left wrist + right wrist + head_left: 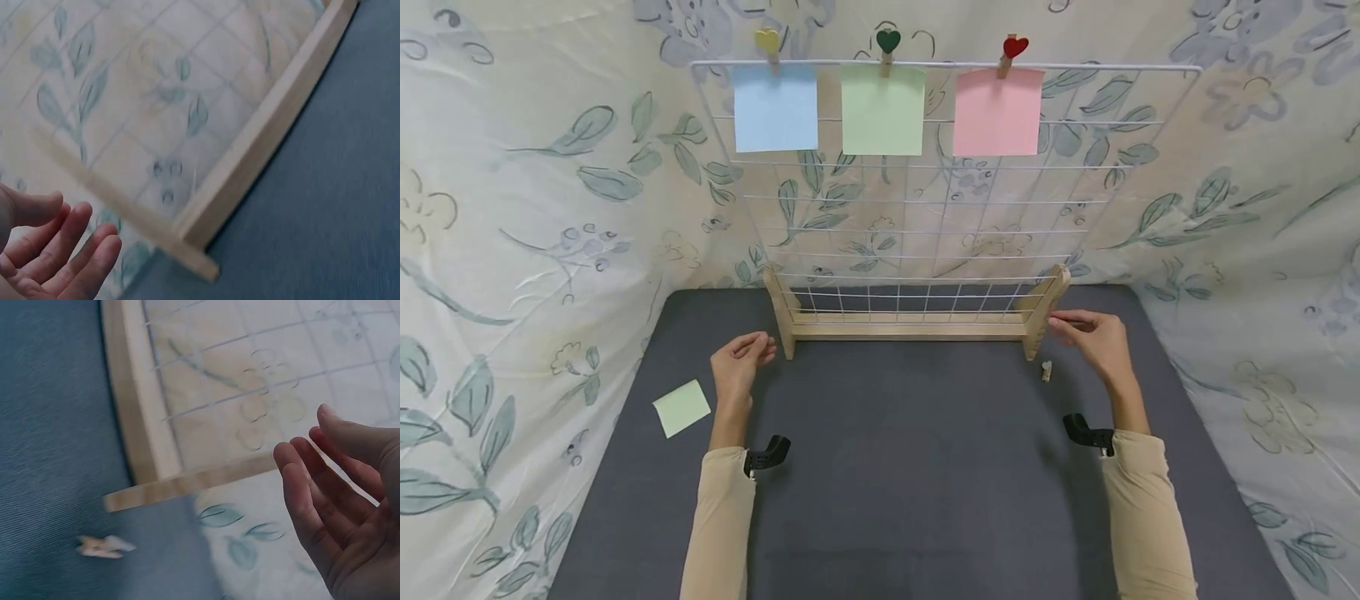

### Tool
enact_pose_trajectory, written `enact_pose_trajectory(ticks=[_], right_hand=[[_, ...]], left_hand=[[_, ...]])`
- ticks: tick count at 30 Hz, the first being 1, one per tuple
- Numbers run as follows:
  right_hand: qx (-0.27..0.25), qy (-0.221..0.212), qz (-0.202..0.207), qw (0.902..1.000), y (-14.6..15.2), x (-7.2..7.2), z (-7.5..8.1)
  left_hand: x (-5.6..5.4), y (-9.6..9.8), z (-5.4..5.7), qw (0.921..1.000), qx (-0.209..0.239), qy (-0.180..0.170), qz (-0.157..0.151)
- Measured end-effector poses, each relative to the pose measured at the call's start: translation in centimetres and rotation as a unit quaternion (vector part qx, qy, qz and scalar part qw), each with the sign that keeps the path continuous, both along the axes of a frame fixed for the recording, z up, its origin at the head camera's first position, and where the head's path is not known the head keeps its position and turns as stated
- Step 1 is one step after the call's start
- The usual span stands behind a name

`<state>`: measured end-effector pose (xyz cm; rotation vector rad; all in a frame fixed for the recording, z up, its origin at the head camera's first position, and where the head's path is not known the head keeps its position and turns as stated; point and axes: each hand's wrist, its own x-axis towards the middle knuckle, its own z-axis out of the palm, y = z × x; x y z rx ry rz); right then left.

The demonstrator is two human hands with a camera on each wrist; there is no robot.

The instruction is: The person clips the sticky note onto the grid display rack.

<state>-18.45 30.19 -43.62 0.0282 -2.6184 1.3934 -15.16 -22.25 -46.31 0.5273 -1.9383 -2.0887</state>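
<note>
A white wire grid rack (917,202) on a wooden stand (910,331) stands at the back of the dark table. Along its top bar hang a blue note (775,112), a green note (882,117) and a pink note (997,117), each under a small heart clothespin. My left hand (741,367), fingers loosely bent and holding nothing, is beside the stand's left foot (125,209). Just off the right foot (187,481) is my right hand (344,500), its fingers relaxed around bare space. Near that foot lies a clothespin (103,546) with a pale heart.
A loose light green note (682,408) lies on the table left of my left forearm. Floral cloth (535,275) surrounds the table at the back and sides. Black wrist mounts (767,454) stick out inward from both sleeves.
</note>
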Motion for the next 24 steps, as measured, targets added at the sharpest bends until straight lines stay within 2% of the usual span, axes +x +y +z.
enact_pose_trajectory(ticks=[4,9,14,17,20,21,24], right_hand=[[-0.004,-0.012,-0.015,0.9998,0.8,0.7,-2.1],[0.007,-0.036,-0.061,0.9974,1.1,1.5,-4.2],[0.031,-0.078,-0.091,0.9923,1.3,2.5,-5.9],[0.065,-0.099,-0.096,0.9884,1.5,2.9,-6.5],[0.103,-0.117,-0.103,0.9825,1.6,2.8,-6.8],[0.112,-0.119,-0.106,0.9808,1.6,2.7,-6.9],[0.133,-0.118,-0.121,0.9765,1.3,2.4,-7.0]], left_hand=[[1.1,-1.5,-1.4,0.9995,-0.007,-0.015,0.025],[2.7,-3.7,-2.9,0.9969,-0.004,-0.037,0.069],[3.9,-5.5,-3.6,0.9924,0.004,-0.051,0.112],[4.9,-6.9,-3.9,0.9855,0.01,-0.036,0.166],[6.1,-8.4,-4.2,0.9738,0.008,-0.034,0.225],[6.4,-8.8,-4.3,0.9707,0.012,-0.04,0.237],[6.9,-9.8,-4.7,0.9669,0.022,-0.067,0.245]])
